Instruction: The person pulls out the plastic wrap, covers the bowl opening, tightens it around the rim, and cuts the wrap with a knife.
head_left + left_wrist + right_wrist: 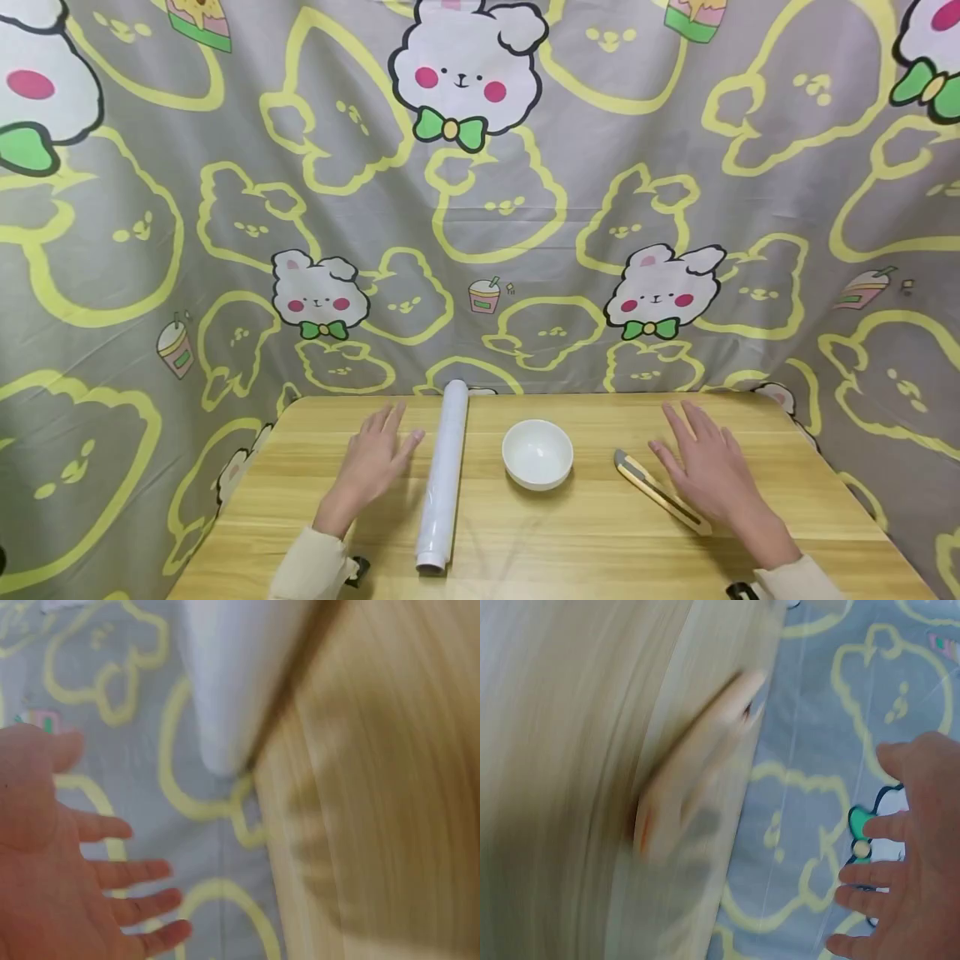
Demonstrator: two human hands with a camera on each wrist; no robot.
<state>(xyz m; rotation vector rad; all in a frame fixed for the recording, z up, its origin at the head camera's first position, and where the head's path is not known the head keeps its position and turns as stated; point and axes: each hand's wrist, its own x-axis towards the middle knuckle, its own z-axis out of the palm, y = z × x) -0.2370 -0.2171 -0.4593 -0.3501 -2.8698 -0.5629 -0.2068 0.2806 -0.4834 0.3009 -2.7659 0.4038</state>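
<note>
My left hand (372, 457) is spread above the table just left of a long roll of plastic wrap (445, 479), holding nothing. In the left wrist view its fingers (139, 871) are straight and apart, with the roll (240, 675) standing off to the right. My right hand (708, 462) is likewise spread and holds nothing. Beneath and left of it lies a yellow utility knife (660, 492), slanting across the wood. The right wrist view shows the knife (697, 765) blurred, apart from the extended fingers (874, 874). Between roll and knife sits a white bowl (537, 454).
A wooden table (555, 550) carries all these things. Behind it and at both sides hangs a grey curtain (525, 225) printed with yellow outlines and white cartoon animals. The roll lies lengthwise, its far end near the table's back edge.
</note>
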